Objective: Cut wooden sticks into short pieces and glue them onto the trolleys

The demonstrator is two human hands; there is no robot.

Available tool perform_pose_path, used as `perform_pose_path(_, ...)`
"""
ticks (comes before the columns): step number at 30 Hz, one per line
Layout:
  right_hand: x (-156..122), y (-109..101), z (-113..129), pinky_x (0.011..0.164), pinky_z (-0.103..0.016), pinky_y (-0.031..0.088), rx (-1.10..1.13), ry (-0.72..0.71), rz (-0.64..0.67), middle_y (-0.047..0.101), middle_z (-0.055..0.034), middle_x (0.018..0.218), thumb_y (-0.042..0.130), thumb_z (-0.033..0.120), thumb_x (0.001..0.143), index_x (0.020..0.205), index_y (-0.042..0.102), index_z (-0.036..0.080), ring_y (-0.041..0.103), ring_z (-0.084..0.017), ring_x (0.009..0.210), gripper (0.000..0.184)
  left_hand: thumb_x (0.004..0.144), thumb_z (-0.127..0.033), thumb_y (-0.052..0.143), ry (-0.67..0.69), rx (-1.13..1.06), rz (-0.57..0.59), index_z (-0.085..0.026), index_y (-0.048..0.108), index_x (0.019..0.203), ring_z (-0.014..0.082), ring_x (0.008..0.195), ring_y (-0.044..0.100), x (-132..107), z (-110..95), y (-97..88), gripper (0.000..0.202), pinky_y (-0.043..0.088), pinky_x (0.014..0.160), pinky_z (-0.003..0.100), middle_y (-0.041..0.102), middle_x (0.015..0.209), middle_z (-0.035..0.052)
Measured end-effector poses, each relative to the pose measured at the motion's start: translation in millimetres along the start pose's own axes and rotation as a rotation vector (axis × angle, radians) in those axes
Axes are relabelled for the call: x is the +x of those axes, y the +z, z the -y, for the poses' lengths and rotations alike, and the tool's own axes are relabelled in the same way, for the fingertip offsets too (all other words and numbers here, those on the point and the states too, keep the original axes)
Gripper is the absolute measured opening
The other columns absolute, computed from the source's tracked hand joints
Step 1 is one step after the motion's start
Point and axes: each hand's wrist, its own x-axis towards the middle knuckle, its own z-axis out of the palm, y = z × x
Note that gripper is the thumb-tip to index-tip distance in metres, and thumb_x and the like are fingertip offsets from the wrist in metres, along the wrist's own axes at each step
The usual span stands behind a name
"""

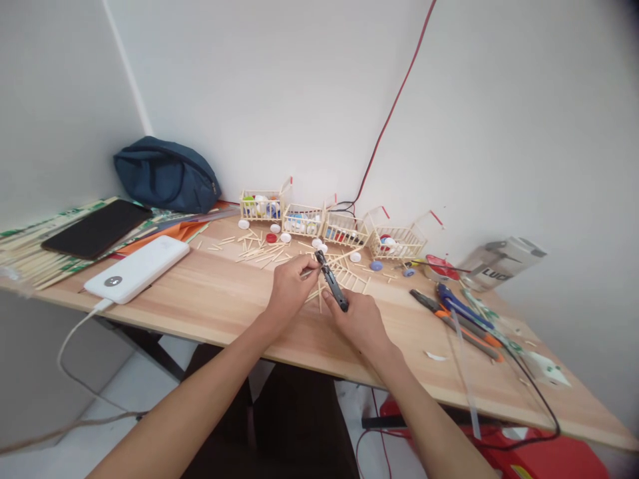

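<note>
Nearest the camera: two bare forearms, rising from the bottom edge towards the centre of the frame. Right hand: fingers wrapped round a slim dark-grey and black hand tool, clamped on its body. Left hand: thumb and fingertips drawn together at the tool's head; whether a small piece is pinched there, cannot tell. Tool is at frame centre, above the pale wood-grain tabletop.

Just past the hands, partly hidden by them: flat ladder-like lattice of pale wooden sticks, lying down. No raised walls seen on it; judged unfinished.

Centre left, beyond the left hand: scatter of short loose pale sticks, unjoined, with a round red plastic cap among them.

Farther back, a row across the middle: four small basket carts of pale sticks, each with a red-tipped handle. Round white caps and round blue caps sit at their bases, apparently as wheels. Baskets hold small coloured items. These four look essentially complete; wheel attachment not verifiable at this size.

Estimate: assembled portion well advanced; lattice and loose sticks remain unassembled.

Farthest: dark-blue fabric bag, upper left, near the wall.
</note>
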Motion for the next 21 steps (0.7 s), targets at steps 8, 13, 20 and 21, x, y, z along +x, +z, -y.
perform_pose_path(8, 6, 6, 4, 0.056, -0.027, 0.029, 0.025, -0.043, 0.016, 0.069, -0.0104, 0.067, 0.042, 0.055, 0.089, 0.068, 0.062, 0.019, 0.058, -0.019, 0.06, 0.046, 0.081, -0.019, 0.059, -0.04, 0.098, 0.028, -0.017, 0.064, 0.078, 0.0124, 0.072, 0.06, -1, 6, -11.2, 0.006, 0.042, 0.068, 0.022, 0.068, 0.077, -0.0005)
perform_pose_path(13, 7, 8, 6, 0.054, -0.027, 0.029, 0.06, -0.04, -0.002, 0.067, -0.0095, 0.063, 0.041, 0.057, 0.089, 0.064, 0.06, 0.019, 0.057, -0.019, 0.058, 0.049, 0.088, -0.023, 0.052, 0.007, 0.233, 0.086, -0.019, 0.068, 0.082, 0.0148, 0.076, 0.062, -4, 10, -16.0, 0.018, 0.041, 0.069, 0.024, 0.07, 0.081, 0.0026)
perform_pose_path(20, 6, 5, 6, 0.053, -0.025, 0.029, 0.172, -0.062, 0.016, 0.062, -0.0042, 0.06, 0.046, 0.059, 0.085, 0.066, 0.058, 0.018, 0.053, -0.016, 0.057, 0.046, 0.09, -0.024, 0.049, 0.034, 0.295, 0.071, -0.019, 0.068, 0.083, 0.0145, 0.076, 0.062, -6, 8, -17.1, 0.021, 0.041, 0.068, 0.024, 0.07, 0.082, 0.0031)
perform_pose_path(21, 6, 4, 7, 0.053, -0.024, 0.029, 0.173, -0.054, 0.022, 0.061, -0.0037, 0.06, 0.047, 0.059, 0.085, 0.067, 0.057, 0.018, 0.053, -0.015, 0.056, 0.046, 0.09, -0.024, 0.049, 0.037, 0.303, 0.069, -0.019, 0.068, 0.083, 0.0145, 0.076, 0.062, -6, 8, -17.2, 0.022, 0.04, 0.068, 0.024, 0.07, 0.082, 0.0031)
